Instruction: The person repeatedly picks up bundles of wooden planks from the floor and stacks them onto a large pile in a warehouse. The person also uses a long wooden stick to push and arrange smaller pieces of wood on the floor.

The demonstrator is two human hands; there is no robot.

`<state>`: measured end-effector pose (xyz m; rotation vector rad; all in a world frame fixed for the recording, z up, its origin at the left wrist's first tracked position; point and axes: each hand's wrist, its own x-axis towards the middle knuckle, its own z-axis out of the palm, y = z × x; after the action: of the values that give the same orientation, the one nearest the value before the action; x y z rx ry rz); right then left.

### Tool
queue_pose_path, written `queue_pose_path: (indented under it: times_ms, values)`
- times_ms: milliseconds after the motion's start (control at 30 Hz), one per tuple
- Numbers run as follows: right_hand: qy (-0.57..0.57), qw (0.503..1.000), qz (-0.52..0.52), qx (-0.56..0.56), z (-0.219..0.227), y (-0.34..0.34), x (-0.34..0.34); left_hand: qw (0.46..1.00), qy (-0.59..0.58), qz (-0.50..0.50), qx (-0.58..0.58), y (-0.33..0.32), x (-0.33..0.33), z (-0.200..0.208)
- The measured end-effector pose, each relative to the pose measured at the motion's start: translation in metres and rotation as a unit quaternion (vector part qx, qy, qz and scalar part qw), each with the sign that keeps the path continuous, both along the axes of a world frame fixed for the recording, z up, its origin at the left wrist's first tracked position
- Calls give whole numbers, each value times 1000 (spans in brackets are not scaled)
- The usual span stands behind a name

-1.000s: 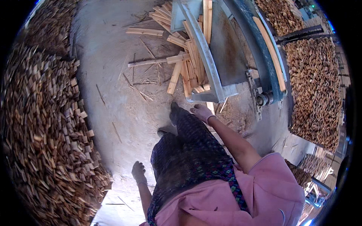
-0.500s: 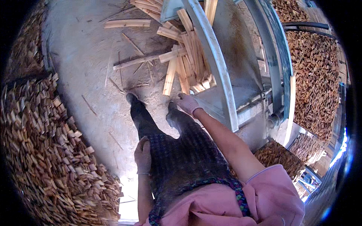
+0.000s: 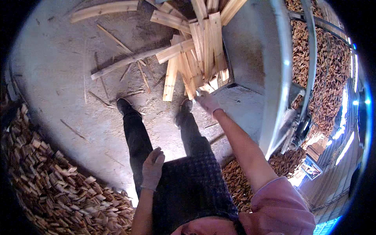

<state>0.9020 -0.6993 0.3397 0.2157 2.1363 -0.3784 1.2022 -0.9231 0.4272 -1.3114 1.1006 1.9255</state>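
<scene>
My right hand (image 3: 207, 102), in a pale glove, reaches forward to the near end of a pile of light wooden boards (image 3: 189, 76). Its fingers are stretched out beside the board ends, and I cannot make out whether they touch. Lower and to the left, my left hand (image 3: 152, 170), gloved too, hangs by my thigh with loosely bent fingers and nothing in it. The boards lie crossed over one another, some leaning on the grey metal frame.
A long rough strip (image 3: 125, 62) and thin sticks (image 3: 113, 38) lie on the concrete floor (image 3: 51, 70). A big stack of wood pieces (image 3: 62, 184) rises at left, another stack (image 3: 325, 74) at right. The metal frame's upright (image 3: 280, 86) stands right of my arm.
The view has shifted closer to the boards. My right hand has moved forward to the board ends, and my left hand has lifted a little from beside my leg.
</scene>
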Motion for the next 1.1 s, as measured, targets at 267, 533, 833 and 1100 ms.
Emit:
queue_pose_path:
  times_ms: [267, 533, 833, 1100]
  values:
    - [234, 971, 25, 32, -175, 68, -177, 974, 181, -124, -49, 35, -144, -201]
    - [225, 938, -187, -185, -294, 225, -342, 884, 427, -143, -124, 125, -380, -349]
    - [131, 950, -200, -202, -293, 215, -316, 929, 356, -94, -33, 137, -486, -385]
    - [-14, 875, -194, -443, -297, 137, -232, 957, 271, 105, 19, 124, -424, -383]
